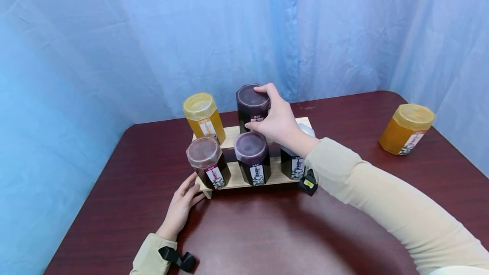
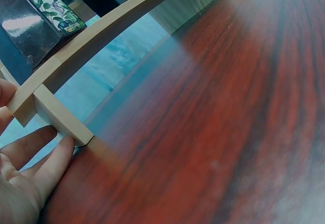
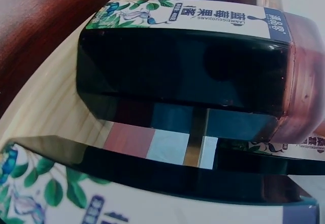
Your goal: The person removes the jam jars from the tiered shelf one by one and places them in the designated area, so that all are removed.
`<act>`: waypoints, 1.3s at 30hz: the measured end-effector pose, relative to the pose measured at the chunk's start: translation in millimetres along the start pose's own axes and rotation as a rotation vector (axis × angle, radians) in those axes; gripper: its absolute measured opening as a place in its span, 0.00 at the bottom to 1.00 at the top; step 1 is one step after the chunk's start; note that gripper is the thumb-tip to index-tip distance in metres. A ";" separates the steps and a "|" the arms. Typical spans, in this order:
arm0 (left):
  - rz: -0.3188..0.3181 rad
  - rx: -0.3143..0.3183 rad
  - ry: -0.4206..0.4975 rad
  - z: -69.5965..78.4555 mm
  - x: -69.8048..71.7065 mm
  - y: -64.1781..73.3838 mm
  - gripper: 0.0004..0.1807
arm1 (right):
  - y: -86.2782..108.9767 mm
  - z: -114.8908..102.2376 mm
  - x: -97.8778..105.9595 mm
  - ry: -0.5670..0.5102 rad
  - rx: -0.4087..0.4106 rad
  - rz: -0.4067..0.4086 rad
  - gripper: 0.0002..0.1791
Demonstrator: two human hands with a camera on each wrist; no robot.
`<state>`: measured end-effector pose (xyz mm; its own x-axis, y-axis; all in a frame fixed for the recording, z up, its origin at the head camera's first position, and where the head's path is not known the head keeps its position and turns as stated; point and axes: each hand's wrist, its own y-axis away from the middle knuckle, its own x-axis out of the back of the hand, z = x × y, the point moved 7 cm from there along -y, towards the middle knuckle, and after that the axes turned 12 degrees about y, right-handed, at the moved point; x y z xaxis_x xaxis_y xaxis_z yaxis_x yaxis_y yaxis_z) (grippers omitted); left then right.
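Observation:
A two-tier wooden rack [image 1: 237, 180] carries several eight-sided jars with clear lids. My right hand [image 1: 280, 120] grips a dark jam jar [image 1: 250, 107] at the rack's upper tier, index finger across its lid and thumb low on its near side. In front stand a dark jar with a pink-topped label [image 1: 202, 156], a middle blueberry jam jar [image 1: 251, 150] and a third dark jar [image 1: 292, 166], partly covered by my right forearm. My left hand [image 1: 179, 207] touches the rack's left end; its fingertips [image 2: 63, 145] rest against the short leg [image 2: 63, 115].
A jar of yellow contents [image 1: 206, 116] stands on the upper tier's left. Another yellow jar [image 1: 406, 128] sits apart on the dark red table [image 1: 244, 232], toward the right edge. Blue curtains [image 1: 214, 33] hang close behind the table.

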<state>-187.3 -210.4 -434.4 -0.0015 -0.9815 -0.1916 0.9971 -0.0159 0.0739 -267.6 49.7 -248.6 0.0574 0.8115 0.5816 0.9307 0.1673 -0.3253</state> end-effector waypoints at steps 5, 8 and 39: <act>0.004 -0.001 0.003 0.2 0.0 -0.1 0.28 | 2.7 0.0 6.1 -0.008 -0.003 0.031 0.44; 0.007 0.004 0.005 0.5 -0.6 0.1 0.28 | 4.6 -0.3 11.0 -0.030 0.013 0.064 0.44; -0.004 0.010 -0.016 -2.7 -2.5 1.4 0.28 | 31.4 30.1 85.0 0.054 0.090 0.278 0.45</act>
<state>-185.8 -207.5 -436.5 -0.0064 -0.9844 -0.1758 0.9963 -0.0213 0.0833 -244.4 140.8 -231.9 0.3270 0.8028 0.4986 0.8407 -0.0062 -0.5414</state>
